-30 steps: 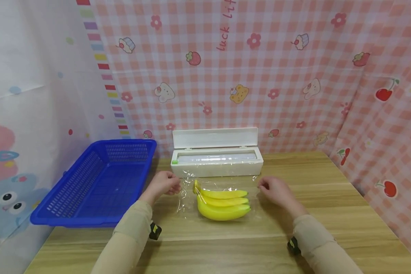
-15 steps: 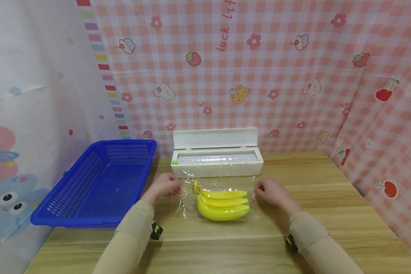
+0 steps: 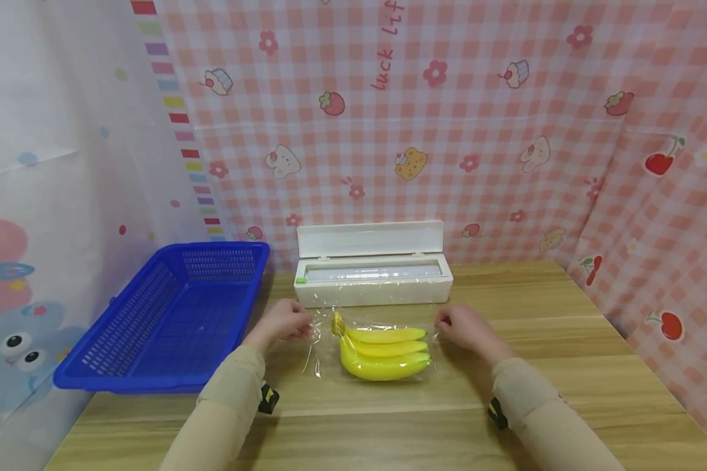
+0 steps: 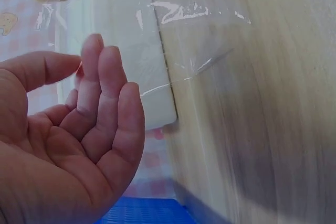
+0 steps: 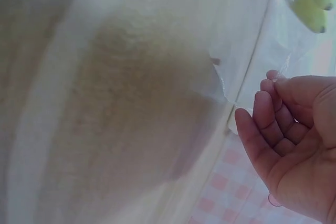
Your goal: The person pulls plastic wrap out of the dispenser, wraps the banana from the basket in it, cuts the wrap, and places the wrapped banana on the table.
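A bunch of yellow bananas (image 3: 383, 360) lies at the middle of the table under a sheet of clear plastic wrap (image 3: 321, 356), its stem to the left. My left hand (image 3: 285, 319) is at the wrap's left side, thumb and index finger pinching its edge; the left wrist view shows the other fingers loosely bent. Across from it, my right hand (image 3: 464, 325) pinches the wrap's right edge between thumb and index finger (image 5: 270, 80). Behind the bananas stands a white wrap dispenser (image 3: 374, 294), lid raised, with a roll inside and a green slider at its left end.
A blue plastic basket (image 3: 177, 383) sits on the left of the wooden table (image 3: 353, 432), close beside my left forearm. A pink checked cloth (image 3: 353, 131) hangs right behind the dispenser and along the right side.
My right hand has moved a little left, toward the bananas, bringing the wrap's right edge in. My left hand has barely shifted; the bananas and dispenser stay in place.
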Motion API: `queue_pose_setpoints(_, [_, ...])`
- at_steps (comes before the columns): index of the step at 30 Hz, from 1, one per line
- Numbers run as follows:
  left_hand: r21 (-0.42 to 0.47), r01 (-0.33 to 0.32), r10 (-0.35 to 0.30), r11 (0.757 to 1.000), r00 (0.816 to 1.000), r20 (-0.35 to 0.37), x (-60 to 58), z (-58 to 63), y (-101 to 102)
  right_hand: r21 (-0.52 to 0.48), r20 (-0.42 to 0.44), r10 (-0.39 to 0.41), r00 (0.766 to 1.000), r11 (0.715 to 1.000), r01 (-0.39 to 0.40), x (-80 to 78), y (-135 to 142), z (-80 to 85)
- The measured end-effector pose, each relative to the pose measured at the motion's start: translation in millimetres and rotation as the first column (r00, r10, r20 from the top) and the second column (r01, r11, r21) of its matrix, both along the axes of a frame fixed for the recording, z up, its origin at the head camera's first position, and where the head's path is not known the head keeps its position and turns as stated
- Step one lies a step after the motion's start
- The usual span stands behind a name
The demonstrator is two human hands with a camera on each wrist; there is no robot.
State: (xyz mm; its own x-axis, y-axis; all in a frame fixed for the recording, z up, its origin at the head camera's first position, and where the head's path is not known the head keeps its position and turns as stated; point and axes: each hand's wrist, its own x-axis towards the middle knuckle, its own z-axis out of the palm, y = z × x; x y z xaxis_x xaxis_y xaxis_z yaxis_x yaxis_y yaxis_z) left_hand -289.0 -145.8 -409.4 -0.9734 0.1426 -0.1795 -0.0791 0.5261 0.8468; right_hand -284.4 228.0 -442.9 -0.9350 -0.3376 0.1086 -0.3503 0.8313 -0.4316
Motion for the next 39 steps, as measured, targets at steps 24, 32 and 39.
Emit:
queue_pose_setpoints(24, [-0.451, -0.200, -0.136, 0.870, 0.782, -0.609, 36.9, 43.3, 18.5, -0.122, -0.121, 0.006, 0.993, 0.992, -0.021, 6.7, 0.3, 23.3])
queue_pose_setpoints(32, [-0.541, -0.186, -0.405, 0.820, 0.478, -0.780, 55.7, 35.4, 34.4, -0.081, -0.264, 0.074, 0.962, 0.992, -0.099, 27.8, -7.1, 35.7])
queue_pose_setpoints(39, [-0.739, -0.147, -0.659, 0.657, 0.365, -0.658, 68.5, 18.5, 46.4, 0.018, -0.354, 0.201, 0.913, 0.978, -0.209, 52.1, -18.8, 38.1])
